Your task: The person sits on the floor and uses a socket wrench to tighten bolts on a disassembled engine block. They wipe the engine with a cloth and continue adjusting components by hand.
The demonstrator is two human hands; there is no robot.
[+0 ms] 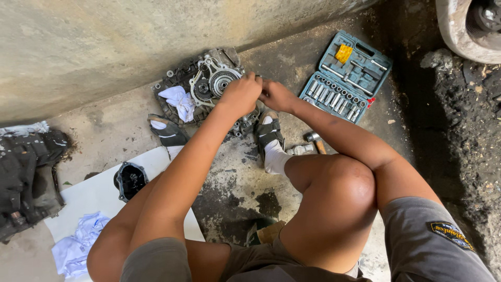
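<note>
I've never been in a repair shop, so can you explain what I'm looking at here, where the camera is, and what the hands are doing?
The one picture comes from a camera worn on the person's head, looking down at their own knees and arms as they squat on a dirty concrete floor. Both hands, the left hand and the right hand, rest together on a metal engine casing with gears showing; what the fingers grip is hidden. A white rag lies on the casing. To the right sits an open socket set, with a hammer near the foot. At lower left, a white sheet carries a small dark part and another rag.
</note>
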